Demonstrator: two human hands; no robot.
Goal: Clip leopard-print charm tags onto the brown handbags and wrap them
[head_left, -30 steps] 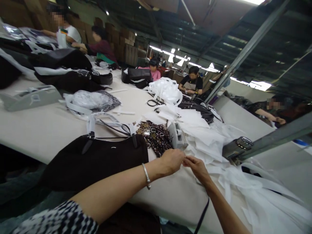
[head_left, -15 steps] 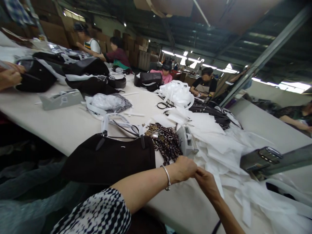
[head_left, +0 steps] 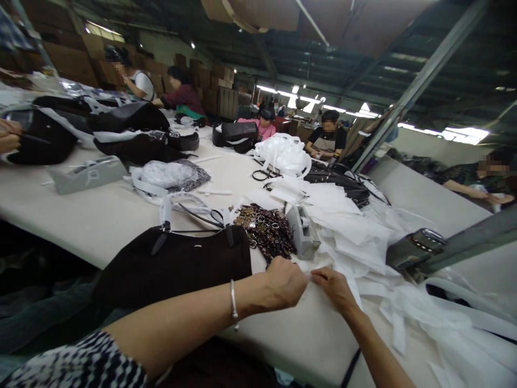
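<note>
My left hand, with a bracelet at the wrist, is closed, its fingers curled out of sight. My right hand pinches thumb and fingers together a little to its right. Whatever sits in the fingertips is too small to make out. Under my left forearm lies a dark brown handbag, its handles wrapped in white. Beyond my left hand spreads a heap of chains and rings. A grey tape dispenser stands just past both hands.
White sheets and strips cover the table's right side, beside a dark metal flask. Another tape dispenser stands left, near a plastic-wrapped bundle. Dark bags lie beyond. Several people work around the tables; a co-worker's hand shows far left.
My hands have drawn apart, leaving a small gap between them; the left has moved left. The view has shifted slightly.
</note>
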